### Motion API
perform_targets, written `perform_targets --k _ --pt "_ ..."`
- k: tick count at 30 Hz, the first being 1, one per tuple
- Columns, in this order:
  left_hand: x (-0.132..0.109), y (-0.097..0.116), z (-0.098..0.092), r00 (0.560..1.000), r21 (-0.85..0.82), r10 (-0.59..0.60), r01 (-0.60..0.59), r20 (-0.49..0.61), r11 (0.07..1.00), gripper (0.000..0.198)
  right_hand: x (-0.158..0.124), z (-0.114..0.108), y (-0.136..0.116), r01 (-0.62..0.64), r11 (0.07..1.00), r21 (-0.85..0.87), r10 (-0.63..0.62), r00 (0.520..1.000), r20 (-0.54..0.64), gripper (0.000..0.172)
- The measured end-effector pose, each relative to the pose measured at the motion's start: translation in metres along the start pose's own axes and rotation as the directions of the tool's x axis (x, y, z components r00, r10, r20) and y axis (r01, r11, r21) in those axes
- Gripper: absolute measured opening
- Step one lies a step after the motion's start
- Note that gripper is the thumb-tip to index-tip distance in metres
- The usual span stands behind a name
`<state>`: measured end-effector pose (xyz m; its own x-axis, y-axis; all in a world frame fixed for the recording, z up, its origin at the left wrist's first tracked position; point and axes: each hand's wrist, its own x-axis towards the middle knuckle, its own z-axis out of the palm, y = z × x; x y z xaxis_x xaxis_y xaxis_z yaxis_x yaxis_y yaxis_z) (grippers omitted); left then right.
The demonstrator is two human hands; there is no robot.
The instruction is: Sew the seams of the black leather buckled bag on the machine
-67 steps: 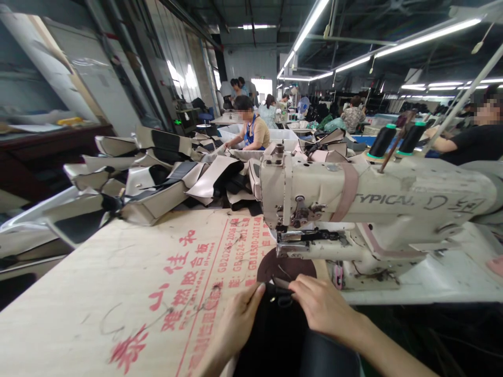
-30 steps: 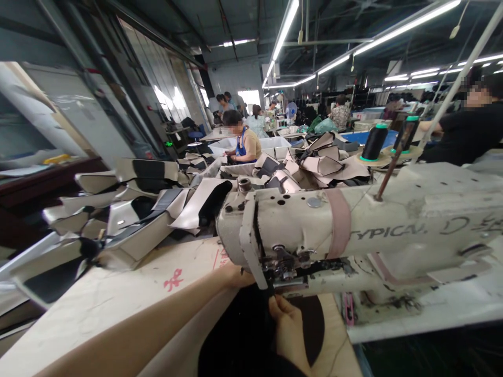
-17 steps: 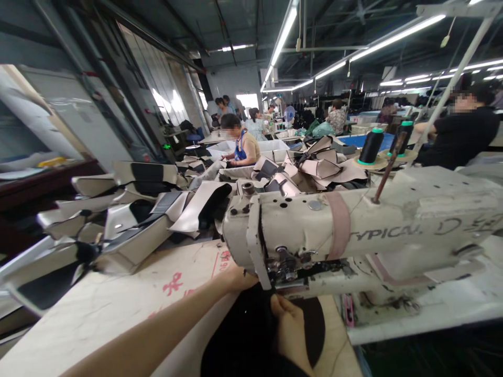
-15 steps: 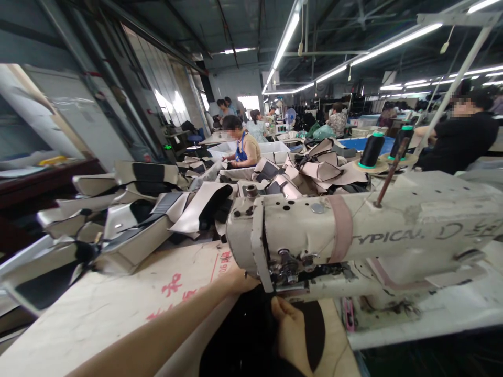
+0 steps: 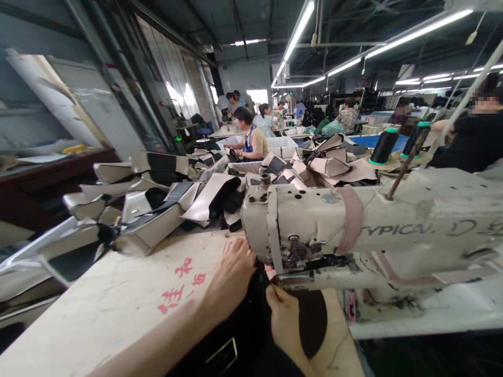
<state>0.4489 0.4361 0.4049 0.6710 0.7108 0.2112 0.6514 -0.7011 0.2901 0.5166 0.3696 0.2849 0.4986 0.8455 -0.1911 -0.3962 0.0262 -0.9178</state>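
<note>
In the head view, pinches the edge of a black piece (image 5: 247, 327) narrowly with the right hand (image 5: 283, 310), just before the sewing machine (image 5: 302, 222). Unlike a moment ago, shows the left hand (image 5: 232, 269) knuckles-up at the far end, with fingertips too hidden to judge any grip. Now reveals a gold-edged rectangle (image 5: 222, 357) too.

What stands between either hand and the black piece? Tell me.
Nothing visible. The right hand pinches the edge of the black piece; the left hand lies along its left side, though exact fingertip contact there is unclear.
</note>
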Motion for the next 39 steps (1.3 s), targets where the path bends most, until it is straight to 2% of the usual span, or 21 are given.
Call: perform_targets --k 1,3,6,8,11,14,17,19,20,22,25,27,29,32,35,37,39 --pt "-0.018 0.005 -0.002 1.0 0.006 0.015 -0.016 0.018 1.0 0.014 -0.006 0.0 0.0 0.042 0.997 -0.069 -0.04 0.999 0.027 0.031" --pt "-0.054 0.01 -0.002 0.999 0.025 0.036 -0.037 0.031 0.999 0.017 -0.018 -0.002 0.002 0.205 0.948 -0.245 -0.18 0.976 0.121 0.029" --pt "-0.092 -0.004 0.002 0.993 0.135 -0.03 0.046 -0.115 0.99 0.029 -0.035 -0.013 0.007 0.481 0.761 -0.435 -0.37 0.873 0.318 0.028" --pt "-0.106 -0.021 0.005 0.987 0.138 -0.094 0.113 -0.133 0.984 0.04 -0.042 -0.025 0.007 0.57 0.672 -0.472 -0.414 0.818 0.4 0.028" --pt "-0.121 -0.037 0.008 0.991 0.045 -0.135 0.135 -0.007 0.99 0.033 -0.051 -0.042 -0.003 0.677 0.529 -0.512 -0.481 0.736 0.477 0.028" --pt "-0.137 -0.031 0.009 0.994 0.042 -0.104 0.105 -0.022 0.994 0.033 -0.061 -0.059 -0.027 0.778 0.356 -0.518 -0.539 0.623 0.566 0.028" --pt "-0.151 -0.014 0.015 0.989 0.035 -0.052 0.057 -0.136 0.998 0.028 -0.066 -0.074 -0.056 0.834 0.208 -0.511 -0.478 0.542 0.691 0.026" --pt "-0.152 -0.006 0.023 0.981 -0.018 -0.059 0.057 -0.185 0.998 0.026 -0.064 -0.082 -0.067 0.841 0.148 -0.521 -0.376 0.535 0.756 0.023" --pt "-0.149 -0.002 0.027 0.983 -0.061 -0.07 0.06 -0.172 0.996 0.026 -0.061 -0.085 -0.07 0.84 0.123 -0.529 -0.325 0.538 0.778 0.022" --pt "-0.139 0.003 0.035 0.995 -0.165 -0.066 0.053 -0.071 0.985 0.028 -0.055 -0.09 -0.07 0.83 0.086 -0.55 -0.243 0.553 0.797 0.021" --pt "-0.121 0.007 0.044 0.997 -0.306 0.002 0.021 0.073 0.952 0.027 -0.048 -0.092 -0.066 0.824 0.049 -0.565 -0.16 0.564 0.81 0.019" --pt "-0.114 0.008 0.049 0.996 -0.359 0.007 0.027 0.093 0.933 0.022 -0.045 -0.091 -0.065 0.823 0.047 -0.567 -0.114 0.568 0.815 0.018" --pt "-0.112 0.006 0.056 0.995 -0.376 -0.049 0.077 0.081 0.923 0.016 -0.043 -0.091 -0.064 0.816 0.069 -0.573 -0.097 0.577 0.811 0.017" --pt "-0.115 0.0 0.065 0.989 -0.384 -0.123 0.144 0.08 0.912 0.01 -0.04 -0.092 -0.058 0.77 0.185 -0.611 -0.147 0.636 0.757 0.022" --pt "-0.115 -0.002 0.07 0.995 -0.398 -0.068 0.09 0.068 0.913 0.012 -0.04 -0.095 -0.045 0.725 0.304 -0.618 -0.269 0.688 0.674 0.022" --pt "-0.114 -0.002 0.072 1.0 -0.398 -0.025 0.027 0.012 0.917 0.014 -0.039 -0.098 -0.036 0.747 0.302 -0.592 -0.371 0.664 0.649 0.017" --pt "-0.112 0.001 0.073 0.999 -0.385 -0.004 -0.016 -0.051 0.923 0.012 -0.038 -0.101 -0.03 0.793 0.245 -0.557 -0.433 0.604 0.669 0.021"
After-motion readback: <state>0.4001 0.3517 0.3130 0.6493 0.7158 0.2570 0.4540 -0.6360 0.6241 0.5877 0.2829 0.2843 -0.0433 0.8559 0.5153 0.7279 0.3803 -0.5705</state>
